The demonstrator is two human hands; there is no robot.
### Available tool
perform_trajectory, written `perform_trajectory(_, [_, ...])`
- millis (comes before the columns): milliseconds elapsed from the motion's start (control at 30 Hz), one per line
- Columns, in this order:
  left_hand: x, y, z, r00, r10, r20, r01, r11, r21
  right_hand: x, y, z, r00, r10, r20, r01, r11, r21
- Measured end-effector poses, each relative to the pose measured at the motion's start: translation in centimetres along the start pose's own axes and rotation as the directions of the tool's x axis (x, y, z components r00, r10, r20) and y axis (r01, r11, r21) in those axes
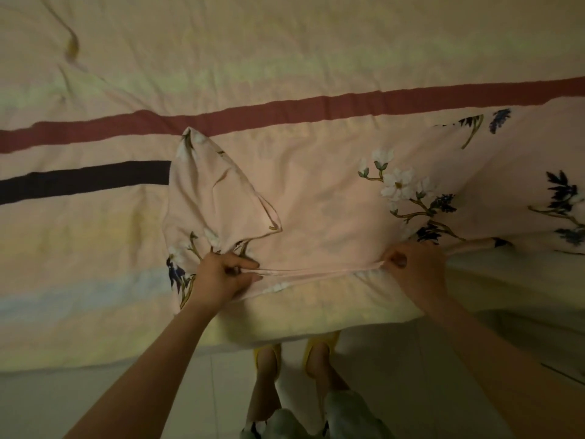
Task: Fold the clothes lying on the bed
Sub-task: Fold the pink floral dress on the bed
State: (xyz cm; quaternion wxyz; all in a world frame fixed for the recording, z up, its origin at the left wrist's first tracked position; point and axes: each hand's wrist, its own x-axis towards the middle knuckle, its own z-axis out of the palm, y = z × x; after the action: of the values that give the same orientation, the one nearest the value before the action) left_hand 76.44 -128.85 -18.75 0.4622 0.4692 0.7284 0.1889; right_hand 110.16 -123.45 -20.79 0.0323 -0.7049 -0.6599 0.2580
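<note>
Pink floral garment (316,198) spread flat at the near edge of the bed (285,42), laid out for folding. Left hand (221,277) and right hand (414,267) both pinching the near hem, stretched taut between them to smooth it. Folded-over flap at left, possibly a sleeve; hard to tell in dim light.

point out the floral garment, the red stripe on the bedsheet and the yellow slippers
floral garment (316,198), head view, plain pink middle panel
red stripe (316,109), head view, mid-length of the band
yellow slippers (319,343), head view, toe of one slipper
</note>
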Motion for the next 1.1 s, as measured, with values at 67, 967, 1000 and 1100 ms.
perform_trajectory(67, [-0.3, 1.2, -0.5, 0.998, -0.013, -0.065, 0.003, 0.989, -0.150, -0.4, -1.5, 0.0, 0.999, -0.045, 0.015, 0.044, 0.997, 0.056])
perform_trajectory(967, [-1.4, -3.2, -6.0, 0.879, -0.333, -0.342, 0.086, 0.816, -0.572, -3.7, -18.7, 8.9, 0.925, -0.352, 0.141, 0.334, 0.933, 0.138])
perform_trajectory(1000, [-2.0, -3.9, -6.1, 0.867, -0.353, -0.351, 0.097, 0.811, -0.576, -3.8, -18.8, 8.8, 0.915, -0.369, 0.165, 0.352, 0.928, 0.122])
perform_trajectory(1100, [-3.4, -5.2, -6.2, 0.838, -0.413, -0.357, 0.142, 0.796, -0.588, -3.9, -19.0, 8.9, 0.884, -0.427, 0.193, 0.418, 0.904, 0.085])
